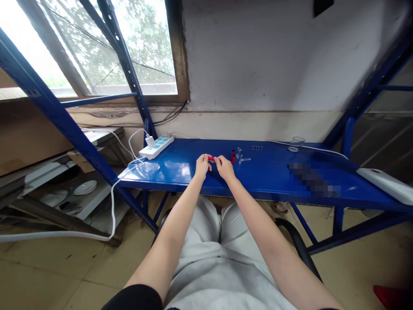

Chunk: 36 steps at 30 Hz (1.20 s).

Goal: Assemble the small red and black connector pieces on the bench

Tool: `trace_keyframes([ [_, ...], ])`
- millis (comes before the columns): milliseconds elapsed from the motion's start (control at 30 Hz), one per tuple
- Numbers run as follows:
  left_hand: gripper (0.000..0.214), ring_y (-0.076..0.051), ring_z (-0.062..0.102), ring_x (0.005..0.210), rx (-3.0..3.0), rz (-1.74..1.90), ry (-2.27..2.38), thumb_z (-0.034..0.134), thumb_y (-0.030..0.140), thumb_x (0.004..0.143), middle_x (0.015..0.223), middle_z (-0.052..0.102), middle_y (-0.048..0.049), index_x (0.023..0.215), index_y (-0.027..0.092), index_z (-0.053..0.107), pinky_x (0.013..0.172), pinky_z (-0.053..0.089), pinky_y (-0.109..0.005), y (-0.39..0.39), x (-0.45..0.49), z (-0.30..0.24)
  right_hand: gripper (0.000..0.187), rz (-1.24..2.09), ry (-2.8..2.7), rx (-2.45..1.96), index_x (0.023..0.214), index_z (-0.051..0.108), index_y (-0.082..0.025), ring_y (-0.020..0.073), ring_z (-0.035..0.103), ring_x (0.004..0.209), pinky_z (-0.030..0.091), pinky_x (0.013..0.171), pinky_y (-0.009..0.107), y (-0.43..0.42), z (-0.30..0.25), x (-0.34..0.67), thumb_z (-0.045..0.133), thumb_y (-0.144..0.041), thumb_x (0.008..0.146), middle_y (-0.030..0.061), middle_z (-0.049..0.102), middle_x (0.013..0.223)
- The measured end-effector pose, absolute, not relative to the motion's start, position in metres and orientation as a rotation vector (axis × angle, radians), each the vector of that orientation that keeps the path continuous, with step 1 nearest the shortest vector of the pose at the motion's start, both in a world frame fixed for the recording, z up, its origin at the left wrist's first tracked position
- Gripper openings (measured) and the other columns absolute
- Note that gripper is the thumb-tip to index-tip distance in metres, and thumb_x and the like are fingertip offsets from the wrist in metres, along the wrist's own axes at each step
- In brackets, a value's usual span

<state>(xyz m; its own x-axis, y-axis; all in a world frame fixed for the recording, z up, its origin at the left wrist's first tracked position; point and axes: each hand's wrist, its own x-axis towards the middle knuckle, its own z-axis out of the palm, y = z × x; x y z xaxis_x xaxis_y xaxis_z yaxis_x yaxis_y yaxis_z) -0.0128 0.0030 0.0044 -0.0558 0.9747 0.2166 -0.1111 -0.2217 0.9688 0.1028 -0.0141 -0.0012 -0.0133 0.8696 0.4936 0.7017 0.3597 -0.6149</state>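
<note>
Above the front part of the blue table (267, 178), my left hand (202, 164) is closed round a small red tube (211, 158), which points to the right. My right hand (225, 167) meets the tube's right end in a pinch; what its fingertips hold there is too small to make out. Just beyond my right hand, a red and black piece (233, 156) stands on the table. Several small clear plastic pieces (240, 158) are beside it, some upright and one lying flat. Farther right, several tiny metallic pieces (257, 147) are set out in a row.
A white power strip (157, 146) with a plugged-in cable sits at the table's left end. Toward the back right is a clear glass (296, 144). A blurred dark object (311, 178) and a white flat object (385, 184) occupy the right side. Blue frame posts rise at both ends.
</note>
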Motion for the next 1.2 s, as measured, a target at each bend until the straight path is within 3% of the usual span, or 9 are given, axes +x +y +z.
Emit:
trace_keyframes([
  [433, 0.027, -0.003, 0.039, 0.029, 1.177, 1.507, 1.076, 0.038, 0.035, 0.089, 0.057, 0.052, 0.0028, 0.077, 0.014, 0.050, 0.032, 0.026, -0.018, 0.0069, -0.0139, 0.0012, 0.024, 0.328, -1.715, -1.247, 0.101, 0.054, -0.020, 0.0152, 0.058, 0.073, 0.043, 0.067, 0.026, -0.0129, -0.0043, 0.1020, 0.041, -0.033, 0.085, 0.0052, 0.064, 0.096],
  [767, 0.035, -0.003, 0.044, 0.034, 1.147, 1.464, 0.947, 0.052, 0.048, 0.080, 0.064, 0.056, 0.0006, 0.082, 0.014, 0.053, 0.033, 0.023, -0.018, 0.0024, -0.0164, 0.0063, 0.026, 0.282, -1.751, -1.255, 0.099, 0.059, -0.020, 0.0167, 0.060, 0.084, 0.044, 0.074, 0.027, -0.0122, -0.0049, 0.1029, 0.040, -0.032, 0.086, 0.0056, 0.066, 0.098],
  [933, 0.031, -0.004, 0.046, 0.037, 1.093, 1.394, 0.824, 0.065, 0.037, 0.071, 0.068, 0.057, 0.0004, 0.088, 0.013, 0.054, 0.033, 0.023, -0.017, 0.0053, -0.0162, 0.0036, 0.027, 0.243, -1.726, -1.244, 0.103, 0.058, -0.019, 0.0169, 0.059, 0.089, 0.044, 0.077, 0.027, -0.0106, -0.0061, 0.1038, 0.037, -0.027, 0.087, 0.0066, 0.064, 0.104],
  [1200, 0.028, -0.002, 0.042, 0.035, 1.120, 1.489, 0.905, 0.066, 0.036, 0.070, 0.065, 0.055, 0.0022, 0.083, 0.013, 0.055, 0.032, 0.023, -0.017, 0.0064, -0.0159, 0.0026, 0.022, 0.212, -1.738, -1.344, 0.097, 0.058, -0.019, 0.0187, 0.058, 0.085, 0.044, 0.071, 0.029, -0.0103, -0.0072, 0.1019, 0.041, -0.026, 0.085, 0.0072, 0.063, 0.095],
])
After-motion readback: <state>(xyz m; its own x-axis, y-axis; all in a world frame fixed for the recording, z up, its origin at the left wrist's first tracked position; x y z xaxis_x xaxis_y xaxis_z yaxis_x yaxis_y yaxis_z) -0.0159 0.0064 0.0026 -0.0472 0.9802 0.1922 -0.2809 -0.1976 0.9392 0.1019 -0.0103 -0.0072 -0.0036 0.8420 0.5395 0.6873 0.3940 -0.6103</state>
